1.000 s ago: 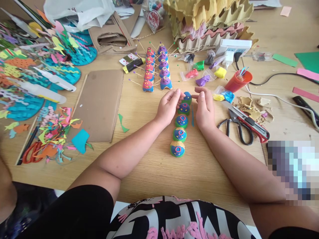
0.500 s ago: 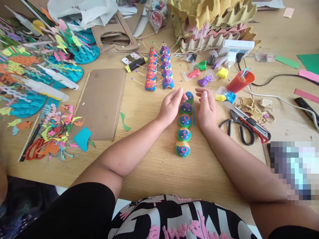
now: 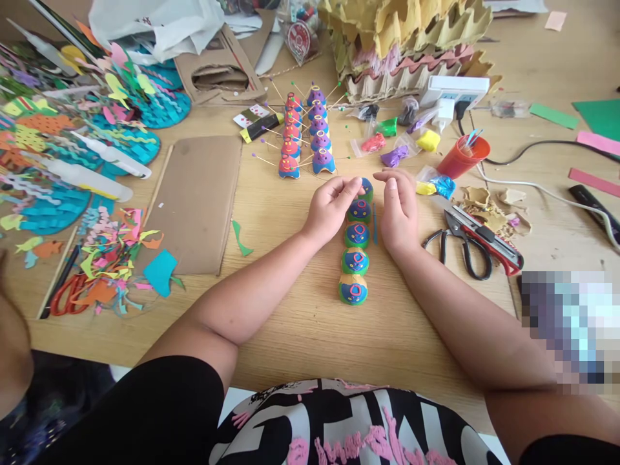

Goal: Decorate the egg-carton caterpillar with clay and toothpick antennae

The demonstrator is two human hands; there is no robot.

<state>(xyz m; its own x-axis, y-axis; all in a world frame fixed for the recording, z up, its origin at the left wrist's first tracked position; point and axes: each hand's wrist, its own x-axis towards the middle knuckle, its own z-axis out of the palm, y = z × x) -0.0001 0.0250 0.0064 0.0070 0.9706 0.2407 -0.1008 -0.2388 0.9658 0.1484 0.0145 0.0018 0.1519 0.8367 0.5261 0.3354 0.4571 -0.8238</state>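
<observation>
My left hand is closed in a pinch beside the far end of a row of clay-covered domes; whatever its fingertips hold is hidden. Across the row, my right hand has its thumb raised and its fingers curved towards the left, holding nothing I can see. The nearest blue-and-green dome carries a pink ring and small yellow dots, as do others in the row. Fingers partly cover the farthest dome. A thin blue stick lies between the row and my right hand.
Finished-looking red figures and purple figures stand behind. Clay packets, an orange cup, pliers and a box cutter lie rightward. Cardboard and paper scraps lie left. Another person's arm shows at lower left.
The view has shifted slightly. A red bit seen at my left fingertips earlier is now out of sight. Both hands stay by the row's far end; the other person's arm shows more.
</observation>
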